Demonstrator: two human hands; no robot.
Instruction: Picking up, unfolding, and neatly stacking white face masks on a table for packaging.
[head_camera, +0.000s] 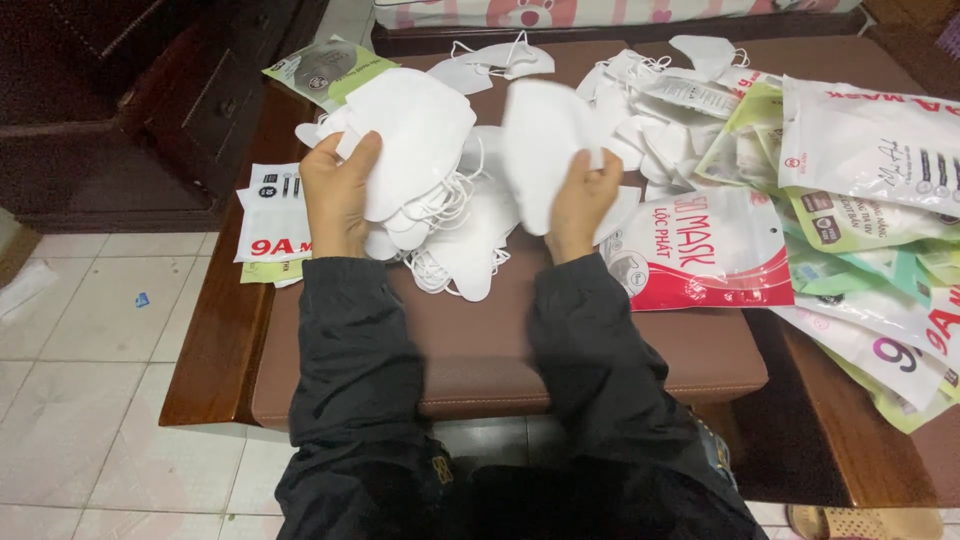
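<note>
Left hand (337, 190) closed on stack of white face masks (410, 150), thumb on top, at 10 o'clock of brown cushion (480, 350). Right hand (580, 200) grips single white mask (540, 150), motion-blurred, at 12 o'clock. Loose mask pile (470, 240) between hands, ear loops trailing. Red-and-white pouch (700, 250) at 3 o'clock of right hand, just beside. More printed pouches (870, 200) farther at 3 o'clock.

Single head-worn cam, looking steeply down and forward from the seated person's own eye line, close in on the bench (480, 350); floor tiles (90, 330) at left edge.
</note>
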